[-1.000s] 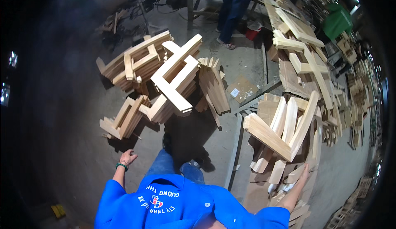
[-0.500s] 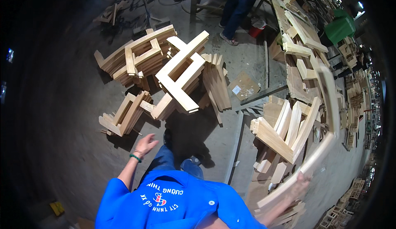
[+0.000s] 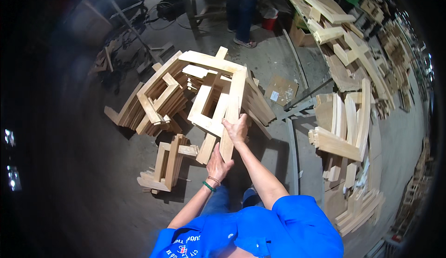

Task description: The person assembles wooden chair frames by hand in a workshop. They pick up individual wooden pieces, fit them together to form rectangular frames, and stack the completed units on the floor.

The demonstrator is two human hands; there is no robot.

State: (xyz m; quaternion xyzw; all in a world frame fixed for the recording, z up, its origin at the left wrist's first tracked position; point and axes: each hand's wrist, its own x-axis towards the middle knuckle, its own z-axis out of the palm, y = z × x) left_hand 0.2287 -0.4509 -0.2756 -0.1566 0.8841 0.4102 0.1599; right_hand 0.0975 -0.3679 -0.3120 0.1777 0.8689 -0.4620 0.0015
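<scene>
A pale L-shaped wooden frame piece (image 3: pixel 238 90) lies over the top of the middle stack, its long leg pointing back toward me. My left hand (image 3: pixel 219 166) is closed round the near end of that leg. Farther up the same leg, my right hand (image 3: pixel 237 129) grips it with the thumb lying over the wood. Beneath sits another angled wooden frame (image 3: pixel 202 120) on the stack, partly covered by the held piece. Left of it stands a stack of similar wooden frames (image 3: pixel 155 97). A smaller stack of frames (image 3: pixel 167 162) rests on the floor near my left forearm.
Curved wooden parts (image 3: pixel 339 145) are piled at the right, with more slats (image 3: pixel 360 214) nearer me. A long bench (image 3: pixel 341 74) carries loose wooden pieces. Metal bars (image 3: pixel 293 153) and flat cardboard (image 3: pixel 282 89) lie on the floor. Another person's legs (image 3: pixel 241 9) stand at the back near a red bucket (image 3: pixel 269 20).
The wooden piece in my right hand has swung from the far right onto the middle stack. My left hand, empty before, has closed on its near end. The view has turned.
</scene>
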